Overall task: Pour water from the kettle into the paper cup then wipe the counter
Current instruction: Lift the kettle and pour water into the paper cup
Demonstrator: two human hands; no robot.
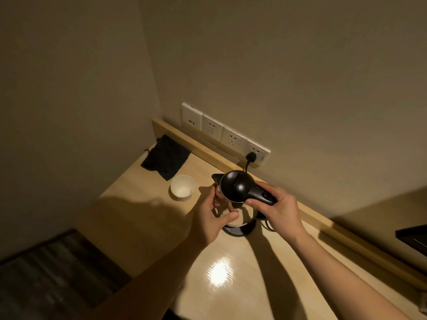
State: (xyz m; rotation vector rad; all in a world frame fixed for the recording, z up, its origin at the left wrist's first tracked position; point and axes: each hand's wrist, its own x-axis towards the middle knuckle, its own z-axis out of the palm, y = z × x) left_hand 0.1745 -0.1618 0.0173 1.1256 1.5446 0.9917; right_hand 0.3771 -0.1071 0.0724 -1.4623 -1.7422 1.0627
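Your right hand (278,205) is wrapped around the black handle of the electric kettle (238,188), thumb laid along its top, while your left hand (213,219) cups the kettle's steel body from the left, fingers curled loosely against it rather than closed round it. The kettle is on or just above its black base (240,229); you cannot tell whether the two touch. The white paper cup (182,187) stands upright and apart to the kettle's left, on the light wooden counter (143,227), with a clear gap between it and your left fingers. A black cloth (165,158) lies farther back in the far-left corner, against the raised wooden back ledge (198,147). Along that ledge runs a row of white wall sockets (225,132), with a black plug (250,155) seated in the rightmost one, directly behind the kettle. The counter's left edge drops off to a dark floor (53,273); its near stretch toward you is open and glossy.
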